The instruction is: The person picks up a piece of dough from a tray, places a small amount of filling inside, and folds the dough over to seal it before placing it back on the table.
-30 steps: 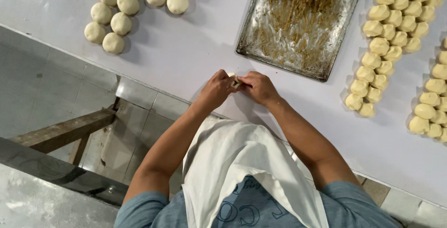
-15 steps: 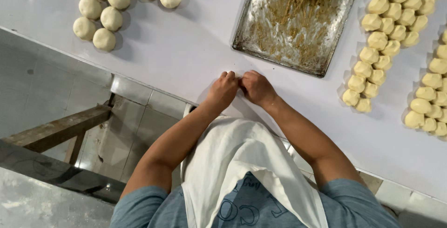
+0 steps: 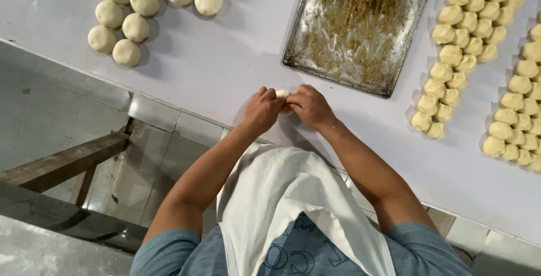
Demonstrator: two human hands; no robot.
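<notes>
Both of my hands meet over the near edge of a white table (image 3: 225, 67). My left hand (image 3: 262, 109) and my right hand (image 3: 309, 106) are closed together around a small pale dough piece (image 3: 283, 94), of which only the top shows between the fingers. A metal tray (image 3: 315, 45) smeared with brown crumbly filling lies just beyond my hands.
Round dough balls (image 3: 135, 11) sit in a cluster at the far left. Two rows of shaped dough pieces (image 3: 468, 45) run along the right side. Below the table edge are a tiled floor (image 3: 73, 107) and a wooden beam (image 3: 62, 163).
My hands have stayed together on the dough piece, with the fingers shifting around it. The view has moved slightly, so the table things sit a little lower in frame.
</notes>
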